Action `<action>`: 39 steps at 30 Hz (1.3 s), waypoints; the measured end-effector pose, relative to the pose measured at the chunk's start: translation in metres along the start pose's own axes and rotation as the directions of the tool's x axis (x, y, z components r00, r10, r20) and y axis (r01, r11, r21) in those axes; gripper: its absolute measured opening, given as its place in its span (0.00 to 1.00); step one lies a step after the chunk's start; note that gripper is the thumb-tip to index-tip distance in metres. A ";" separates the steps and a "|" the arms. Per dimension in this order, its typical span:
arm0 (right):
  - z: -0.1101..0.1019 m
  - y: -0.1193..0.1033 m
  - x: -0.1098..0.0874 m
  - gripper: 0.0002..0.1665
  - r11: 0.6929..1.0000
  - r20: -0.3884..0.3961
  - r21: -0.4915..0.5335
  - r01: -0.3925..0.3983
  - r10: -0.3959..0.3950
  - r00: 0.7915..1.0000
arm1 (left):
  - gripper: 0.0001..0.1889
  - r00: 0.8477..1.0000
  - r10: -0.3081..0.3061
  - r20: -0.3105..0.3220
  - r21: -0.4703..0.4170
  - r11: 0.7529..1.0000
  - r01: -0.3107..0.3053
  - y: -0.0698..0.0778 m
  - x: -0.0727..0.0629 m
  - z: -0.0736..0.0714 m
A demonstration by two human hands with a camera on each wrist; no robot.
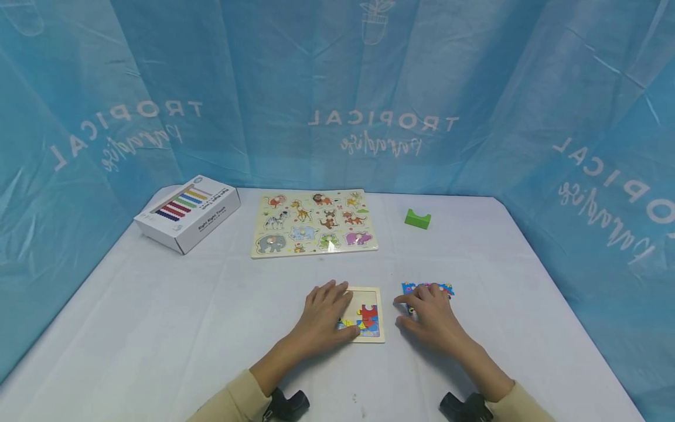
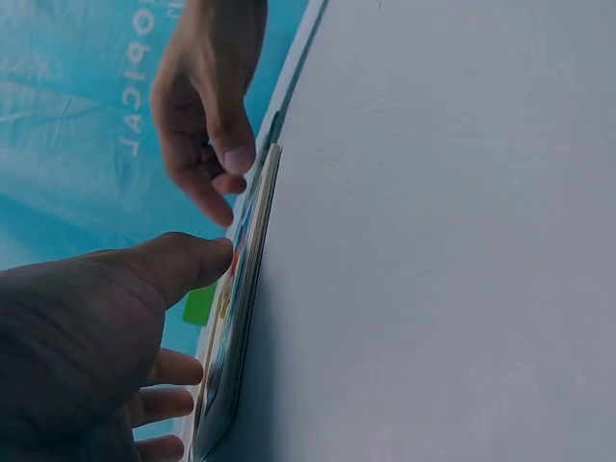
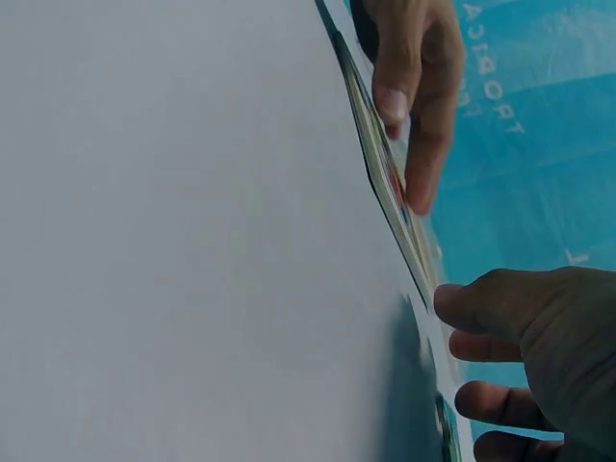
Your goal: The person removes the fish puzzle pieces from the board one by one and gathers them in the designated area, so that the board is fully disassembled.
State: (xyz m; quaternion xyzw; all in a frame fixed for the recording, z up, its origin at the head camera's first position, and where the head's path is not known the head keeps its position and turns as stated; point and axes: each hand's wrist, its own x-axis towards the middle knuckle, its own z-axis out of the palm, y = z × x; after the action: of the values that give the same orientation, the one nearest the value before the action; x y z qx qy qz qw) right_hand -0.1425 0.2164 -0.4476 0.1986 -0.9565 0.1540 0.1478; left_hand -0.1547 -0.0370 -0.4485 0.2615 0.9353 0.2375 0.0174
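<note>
My left hand (image 1: 323, 321) rests with spread, straight fingers over the left side of a small wooden jigsaw tray (image 1: 382, 316). Red, yellow and blue jigsaw pieces (image 1: 368, 316) lie in the tray's lower right; its left part is hidden under the hand. To the right, my right hand (image 1: 433, 319) is over a small blue printed sheet or group of pieces (image 1: 446, 289), mostly covered. In the right wrist view, the right thumb and fingers (image 3: 486, 404) are apart with nothing seen between them. The tray's edge (image 2: 258, 217) shows beside the left thumb in the left wrist view.
Behind the hands lies an animal peg puzzle board (image 1: 316, 225). A green notched block (image 1: 418, 219) is at its right. A white box (image 1: 190, 214) stands at the back left of the white-covered table (image 1: 158, 328). Blue curtains (image 1: 274, 88) surround the table.
</note>
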 end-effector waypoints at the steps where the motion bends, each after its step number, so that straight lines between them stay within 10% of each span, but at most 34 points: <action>1: 0.001 -0.003 0.002 0.19 1.000 0.005 0.005 0.005 -0.005 1.000 | 0.36 1.000 0.003 0.000 0.004 1.000 -0.003 0.000 0.001 0.001; 17: 0.015 -0.027 0.019 0.19 0.999 0.139 0.029 -0.019 0.015 0.990 | 0.38 0.999 0.036 -0.013 0.062 0.997 -0.036 0.008 0.005 0.008; 39: 0.018 -0.030 0.018 0.17 1.000 0.108 0.012 0.006 -0.008 0.994 | 0.39 0.999 0.026 -0.018 0.109 0.994 -0.024 0.010 0.005 0.011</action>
State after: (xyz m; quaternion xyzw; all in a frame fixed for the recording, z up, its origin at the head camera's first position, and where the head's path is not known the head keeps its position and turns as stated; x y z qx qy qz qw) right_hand -0.1497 0.1775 -0.4506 0.2109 -0.9615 0.1484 0.0954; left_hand -0.1527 -0.0218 -0.4532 0.2714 0.9437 0.1888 -0.0092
